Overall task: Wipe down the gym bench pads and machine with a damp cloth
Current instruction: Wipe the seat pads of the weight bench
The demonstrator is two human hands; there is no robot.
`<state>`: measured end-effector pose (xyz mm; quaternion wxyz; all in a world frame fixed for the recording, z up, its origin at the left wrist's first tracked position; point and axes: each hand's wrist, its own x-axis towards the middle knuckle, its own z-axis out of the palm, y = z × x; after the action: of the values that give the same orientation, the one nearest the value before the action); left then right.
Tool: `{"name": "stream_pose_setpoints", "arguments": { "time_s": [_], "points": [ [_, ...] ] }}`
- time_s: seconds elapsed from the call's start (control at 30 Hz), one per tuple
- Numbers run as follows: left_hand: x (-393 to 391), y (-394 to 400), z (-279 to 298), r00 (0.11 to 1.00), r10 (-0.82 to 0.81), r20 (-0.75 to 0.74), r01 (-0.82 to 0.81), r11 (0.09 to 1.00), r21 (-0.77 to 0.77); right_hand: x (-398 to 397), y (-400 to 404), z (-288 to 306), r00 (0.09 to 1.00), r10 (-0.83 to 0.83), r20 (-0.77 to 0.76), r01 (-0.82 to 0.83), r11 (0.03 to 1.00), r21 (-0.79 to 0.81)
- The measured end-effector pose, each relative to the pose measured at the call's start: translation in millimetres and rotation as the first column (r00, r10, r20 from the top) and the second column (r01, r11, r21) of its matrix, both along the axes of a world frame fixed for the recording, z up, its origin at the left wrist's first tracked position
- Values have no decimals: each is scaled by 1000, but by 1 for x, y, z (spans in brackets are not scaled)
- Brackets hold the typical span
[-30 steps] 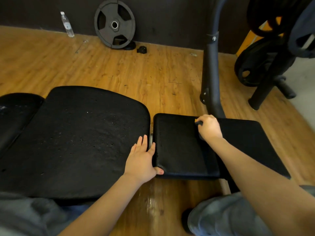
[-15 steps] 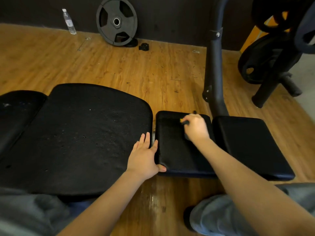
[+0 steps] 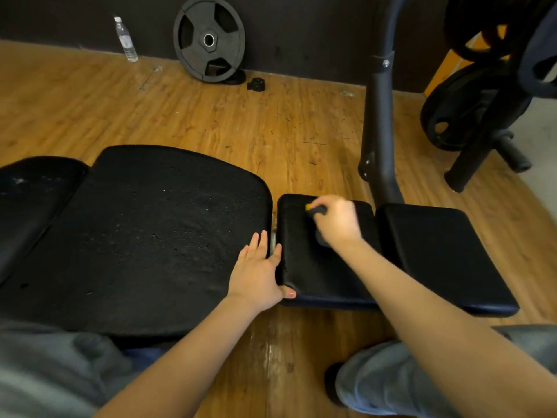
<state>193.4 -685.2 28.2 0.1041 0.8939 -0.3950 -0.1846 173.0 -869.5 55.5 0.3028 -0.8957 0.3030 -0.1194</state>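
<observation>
- Three black pads sit before me on the wooden floor (image 3: 211, 116); the big worn pad (image 3: 144, 236) fills the left.
- The small middle pad (image 3: 313, 273) sits just right of it, with a further pad (image 3: 446, 254) beyond.
- My left hand (image 3: 256, 273) lies flat with straight fingers across the gap between the big and middle pads, thumb at the middle pad's near corner.
- My right hand (image 3: 337, 221) curls round a dark cloth (image 3: 316, 210) with a yellow edge, pressed on the middle pad's far part.
</observation>
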Motion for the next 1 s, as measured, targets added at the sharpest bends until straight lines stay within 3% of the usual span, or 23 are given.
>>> {"name": "stream_pose_setpoints", "arguments": {
  "time_s": [0.1,0.23,0.33,0.47,0.53,0.7,0.8,0.9,1.0],
  "points": [
    [-1,-1,1,1000,2,4,-2,1000,4,27,31,-14,955,203,-215,-217,975,-43],
    [1,-1,1,1000,0,-19,0,1000,11,3,-3,-26,988,80,-131,-98,986,-135],
    [2,0,-1,1000,-4,-24,4,1000,8,-43,-51,-21,993,-95,-76,79,980,-184],
    [2,-1,-2,1000,-10,-15,10,1000,3,-59,-72,-15,956,-94,-278,32,975,-221],
    [1,-1,-2,1000,-6,-13,6,1000,2,-46,-65,-14,955,-77,-287,15,977,-212],
    [1,-1,-1,1000,3,-15,-2,1000,7,6,-3,-11,970,185,-158,-210,965,-160],
    [1,-1,1,1000,1,-8,-1,1000,18,17,30,-15,924,316,-213,-354,919,-173],
    [2,-1,1,1000,-3,-15,4,1000,26,-9,5,-22,958,233,-167,-267,939,-219],
    [2,-1,0,1000,-8,-23,9,1000,22,-56,-38,-18,991,1,-134,-34,969,-245]
  ]
}}
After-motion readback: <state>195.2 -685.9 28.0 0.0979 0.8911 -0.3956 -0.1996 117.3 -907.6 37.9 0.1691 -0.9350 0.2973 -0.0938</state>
